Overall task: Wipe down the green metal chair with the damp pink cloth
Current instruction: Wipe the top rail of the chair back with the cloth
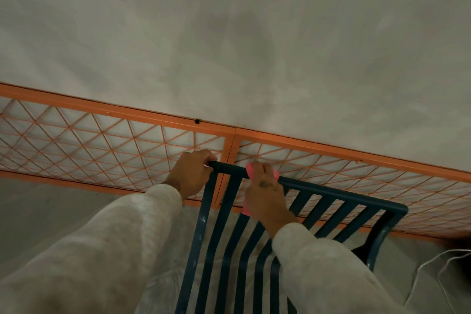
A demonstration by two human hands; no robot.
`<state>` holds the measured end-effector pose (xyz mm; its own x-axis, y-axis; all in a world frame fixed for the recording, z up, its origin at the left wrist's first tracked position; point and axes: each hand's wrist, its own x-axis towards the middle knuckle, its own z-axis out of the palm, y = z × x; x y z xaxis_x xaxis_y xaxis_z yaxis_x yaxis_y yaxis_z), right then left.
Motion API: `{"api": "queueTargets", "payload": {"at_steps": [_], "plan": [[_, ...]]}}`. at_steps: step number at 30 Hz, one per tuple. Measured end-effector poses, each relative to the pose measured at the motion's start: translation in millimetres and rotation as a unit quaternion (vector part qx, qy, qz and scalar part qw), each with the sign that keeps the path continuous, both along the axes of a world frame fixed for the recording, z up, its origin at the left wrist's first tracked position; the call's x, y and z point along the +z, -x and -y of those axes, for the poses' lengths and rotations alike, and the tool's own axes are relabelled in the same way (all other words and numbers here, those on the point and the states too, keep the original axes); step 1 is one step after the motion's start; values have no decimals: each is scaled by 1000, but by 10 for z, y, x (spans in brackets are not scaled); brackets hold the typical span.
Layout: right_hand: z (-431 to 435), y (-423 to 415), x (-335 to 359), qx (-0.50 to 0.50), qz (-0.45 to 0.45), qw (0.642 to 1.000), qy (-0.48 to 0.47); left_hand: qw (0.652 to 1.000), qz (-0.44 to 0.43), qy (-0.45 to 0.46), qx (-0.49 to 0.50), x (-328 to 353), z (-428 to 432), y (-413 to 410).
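Single head-worn wide-angle view, looking forward and steeply down from close above the chair (344, 196) back, with the left hand (190, 173) and right hand (266, 195) low of centre, both sleeves filling the bottom edge, and the orange mesh fence (102, 109) crossing mid-frame just beyond.

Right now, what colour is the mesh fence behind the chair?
The fence is orange, frame and lattice alike; the head view shows it.
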<state>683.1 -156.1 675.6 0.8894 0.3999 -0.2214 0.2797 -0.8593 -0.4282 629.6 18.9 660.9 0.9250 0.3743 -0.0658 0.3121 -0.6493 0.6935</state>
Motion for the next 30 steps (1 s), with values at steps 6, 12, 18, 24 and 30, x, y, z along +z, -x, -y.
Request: {"api": "queueTargets", "payload": {"at_steps": [6,12,18,24,30], "plan": [[-466,147,-18,87,13,996,-27,999,-8,-37,-37,28,7,-29],[-126,-38,16,144,-2,989,24,991,-58,-105,-60,77,-16,-93],[662,-243,-54,92,10,996,17,981,-78,-160,-83,143,155,-200],[1297,-457,-140,49,33,998,-5,970,-15,-151,-189,118,794,-406],[1879,-631,-111,-1,15,1000,12,957,-4,-151,-247,134,1490,-740]]}}
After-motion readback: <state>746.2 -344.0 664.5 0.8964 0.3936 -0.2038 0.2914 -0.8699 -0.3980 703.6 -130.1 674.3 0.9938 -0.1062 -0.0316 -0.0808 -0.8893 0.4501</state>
